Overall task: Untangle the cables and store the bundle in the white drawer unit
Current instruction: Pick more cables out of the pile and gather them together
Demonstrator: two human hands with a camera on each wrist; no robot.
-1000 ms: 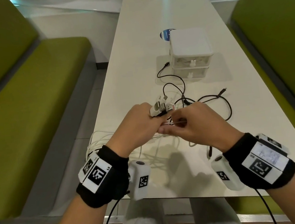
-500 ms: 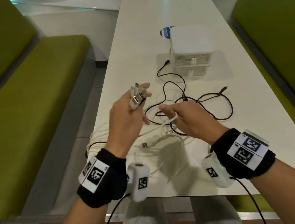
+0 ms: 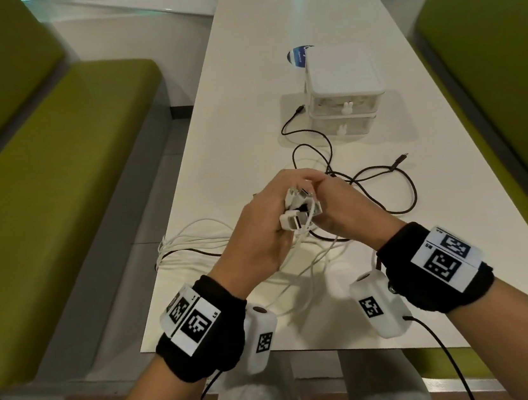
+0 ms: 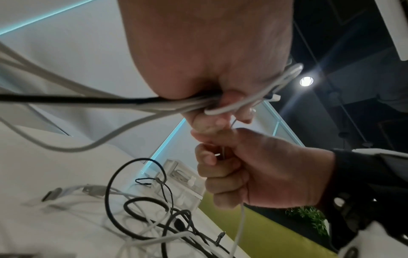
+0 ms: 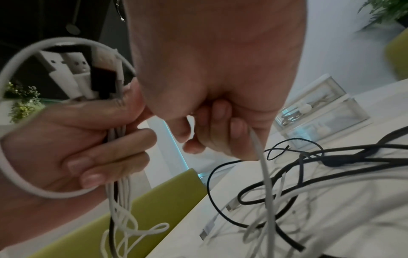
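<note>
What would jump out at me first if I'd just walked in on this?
Probably the two hands meeting above the near end of the white table: the left hand grips a fistful of cable plugs, and the right hand holds a white cable. Beyond them, loose black cables sprawl toward a small white drawer unit.

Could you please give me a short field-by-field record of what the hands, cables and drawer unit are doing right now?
left hand: grips a bunch of cable plugs
right hand: grips a white cable
loose cables: black and white, tangled on the table
drawer unit: on the table, both drawers closed
stage: sorting, nothing stored yet
</note>
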